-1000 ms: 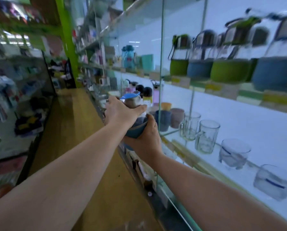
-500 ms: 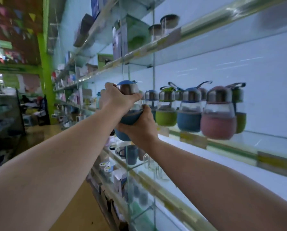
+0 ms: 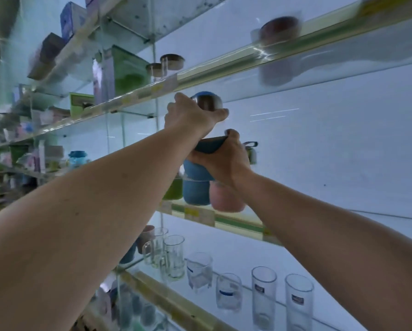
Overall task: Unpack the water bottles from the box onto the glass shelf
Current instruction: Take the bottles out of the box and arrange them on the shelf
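I hold one water bottle (image 3: 208, 102) with a blue sleeve and a steel cap up in front of the glass shelves. My left hand (image 3: 191, 115) grips its cap from above. My right hand (image 3: 226, 158) cups the blue sleeve from below. Just behind and under my hands, a blue bottle (image 3: 196, 189), a pink bottle (image 3: 226, 199) and a green one (image 3: 173, 191) stand on the glass shelf (image 3: 238, 223). The box is out of view.
A higher glass shelf (image 3: 224, 68) runs just above the held bottle and carries boxes and lidded jars. Below, another shelf holds clear mugs (image 3: 172, 256) and drinking glasses (image 3: 263, 295). A white back wall closes the shelving.
Both hands have lifted the bottle higher and further right along the shelving. My view tilted up, so the row of bottles now sits below my hands.
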